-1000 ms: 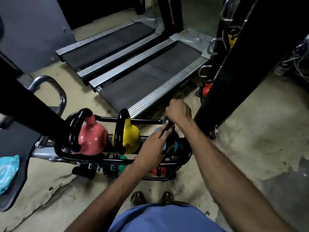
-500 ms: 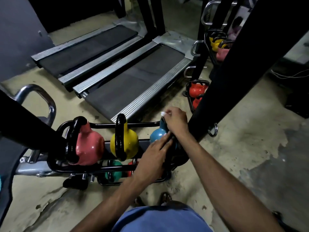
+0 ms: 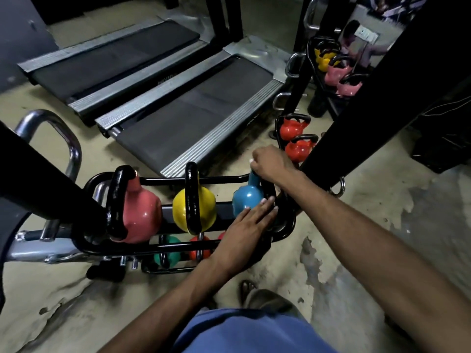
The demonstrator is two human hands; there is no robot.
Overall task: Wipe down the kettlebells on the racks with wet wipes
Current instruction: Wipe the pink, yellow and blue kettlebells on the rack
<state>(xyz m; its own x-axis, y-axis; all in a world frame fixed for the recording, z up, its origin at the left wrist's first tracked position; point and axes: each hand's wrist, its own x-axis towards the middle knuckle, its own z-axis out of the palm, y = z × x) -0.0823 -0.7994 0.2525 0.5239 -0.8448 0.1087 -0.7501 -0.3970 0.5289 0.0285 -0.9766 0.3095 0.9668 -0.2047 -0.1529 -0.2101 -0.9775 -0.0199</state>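
**Blue kettlebell (image 3: 246, 200): handle being wiped**

Fingers (image 3: 258, 163) of the right hand (image 3: 272, 164) are clenched round the top of the handle, and a sliver of white wipe (image 3: 251, 160) is seen at the knuckles. Fingers (image 3: 263, 207) of the left hand (image 3: 244, 225) are laid straight against the round body to steady it. Handle cleaning is judged the step in hand; next, the wipe must be drawn down over the body. On the rack (image 3: 285, 228), the upper tier is filled by this one, a yellow kettlebell (image 3: 204, 212) and a pink kettlebell (image 3: 144, 215); a green kettlebell (image 3: 172, 253) and a red kettlebell (image 3: 201, 252) are held below.

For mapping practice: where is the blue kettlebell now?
Head view: blue kettlebell on the rack, top row's right end, beside the yellow kettlebell, left hand touching it.
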